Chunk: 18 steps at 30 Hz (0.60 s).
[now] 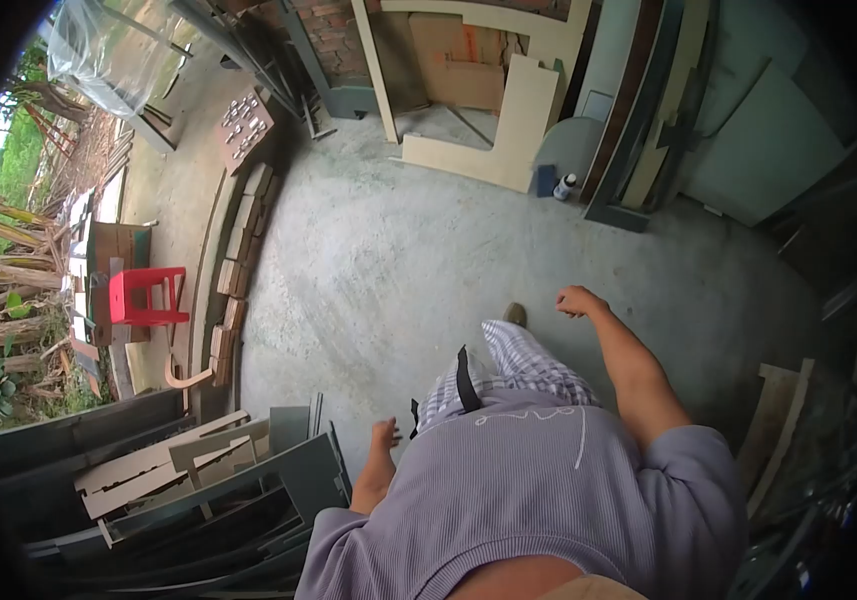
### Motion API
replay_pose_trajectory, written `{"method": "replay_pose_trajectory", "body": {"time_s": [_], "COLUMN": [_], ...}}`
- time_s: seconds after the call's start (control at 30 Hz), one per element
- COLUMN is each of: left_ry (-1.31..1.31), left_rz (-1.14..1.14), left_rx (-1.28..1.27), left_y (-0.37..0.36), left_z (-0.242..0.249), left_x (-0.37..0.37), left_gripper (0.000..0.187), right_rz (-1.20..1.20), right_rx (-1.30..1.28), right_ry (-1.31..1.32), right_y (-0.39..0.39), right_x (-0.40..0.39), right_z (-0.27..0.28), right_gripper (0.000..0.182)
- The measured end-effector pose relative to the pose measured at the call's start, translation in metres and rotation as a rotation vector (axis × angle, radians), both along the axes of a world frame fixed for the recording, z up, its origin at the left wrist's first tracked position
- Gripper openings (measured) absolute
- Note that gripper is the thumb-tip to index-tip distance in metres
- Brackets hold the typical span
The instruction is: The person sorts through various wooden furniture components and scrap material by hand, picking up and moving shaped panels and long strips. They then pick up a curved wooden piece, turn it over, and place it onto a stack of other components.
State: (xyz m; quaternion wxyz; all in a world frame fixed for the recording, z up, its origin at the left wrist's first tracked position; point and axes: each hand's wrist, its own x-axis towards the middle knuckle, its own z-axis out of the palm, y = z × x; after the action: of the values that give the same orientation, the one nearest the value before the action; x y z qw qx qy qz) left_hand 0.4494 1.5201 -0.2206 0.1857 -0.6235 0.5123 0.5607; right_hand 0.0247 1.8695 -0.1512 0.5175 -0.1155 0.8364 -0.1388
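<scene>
My right hand [578, 301] swings out over the concrete floor [368, 250], its fingers curled in and nothing showing in them. Beside my left hip, my left hand [385, 436] hangs with its fingers a little apart and holds nothing. It is near the checked trousers [538, 370] and a black strap [466, 380] at the waist. One shoe [515, 314] shows ahead of the trouser leg. Neither hand touches any object.
Cut boards [188, 465] are stacked at lower left. A brick row [238, 260] edges the floor, with a red stool [150, 297] beyond. Ahead lean large panels [508, 140]; a bottle [565, 186] stands by them. Planks [778, 420] lie at right.
</scene>
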Motion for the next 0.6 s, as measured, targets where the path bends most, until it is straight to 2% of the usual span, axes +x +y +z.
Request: {"method": "replay_pose_trajectory", "body": {"time_s": [0.13, 0.2, 0.23, 0.3, 0.33, 0.37, 0.4, 0.43, 0.47, 0.5, 0.53, 0.57, 0.6], "left_ry": [-0.088, -0.125, -0.147, -0.190, -0.128, -0.025, 0.157, 0.294, 0.835, 0.555, 0.841, 0.998, 1.044], "left_rz": [-0.052, -0.068, -0.199, -0.502, -0.763, -0.900, -1.004, -0.982, -0.702, -0.898, -0.932, -0.811, -0.904], "left_rx": [0.120, 0.194, 0.157, -0.047, -0.290, -0.399, -0.633, -0.698, -0.910, -0.901, -0.942, -0.814, -0.831], "left_y": [0.006, 0.016, 0.002, -0.046, -0.073, -0.096, -0.113, -0.124, -0.099, -0.089, -0.067, -0.043, -0.027], "left_z": [-0.017, -0.023, -0.018, -0.043, -0.047, -0.035, -0.023, -0.006, 0.062, 0.118, 0.181, 0.223, 0.248], "left_x": [-0.066, -0.095, -0.142, -0.252, -0.323, -0.406, -0.488, -0.577, -0.650, -0.727, -0.781, -0.828, -0.885], "left_gripper": [0.042, 0.044, 0.045, 0.053, 0.060, 0.064, 0.062, 0.057, 0.049, 0.042, 0.040, 0.039, 0.039], "right_rz": [-0.064, -0.109, -0.142, -0.203, -0.217, -0.190, -0.215, -0.243, -0.270, -0.290, -0.297, -0.288, -0.285], "right_rx": [0.098, 0.055, 0.034, -0.076, -0.138, -0.193, -0.184, -0.175, -0.191, -0.205, -0.191, -0.161, -0.140], "right_ry": [0.130, 0.218, 0.262, 0.335, 0.417, 0.461, 0.495, 0.543, 0.593, 0.636, 0.650, 0.652, 0.656], "right_y": [0.034, 0.048, 0.055, 0.066, 0.070, 0.071, 0.069, 0.065, 0.061, 0.060, 0.066, 0.069, 0.069], "right_x": [-0.139, -0.213, -0.251, -0.330, -0.367, -0.401, -0.425, -0.446, -0.465, -0.478, -0.488, -0.500, -0.515], "right_z": [-0.001, 0.026, 0.038, 0.056, 0.069, 0.086, 0.108, 0.136, 0.160, 0.182, 0.201, 0.222, 0.243], "right_gripper": [0.021, 0.018, 0.018, 0.017, 0.017, 0.016, 0.017, 0.018, 0.019, 0.019, 0.019, 0.020, 0.021]}}
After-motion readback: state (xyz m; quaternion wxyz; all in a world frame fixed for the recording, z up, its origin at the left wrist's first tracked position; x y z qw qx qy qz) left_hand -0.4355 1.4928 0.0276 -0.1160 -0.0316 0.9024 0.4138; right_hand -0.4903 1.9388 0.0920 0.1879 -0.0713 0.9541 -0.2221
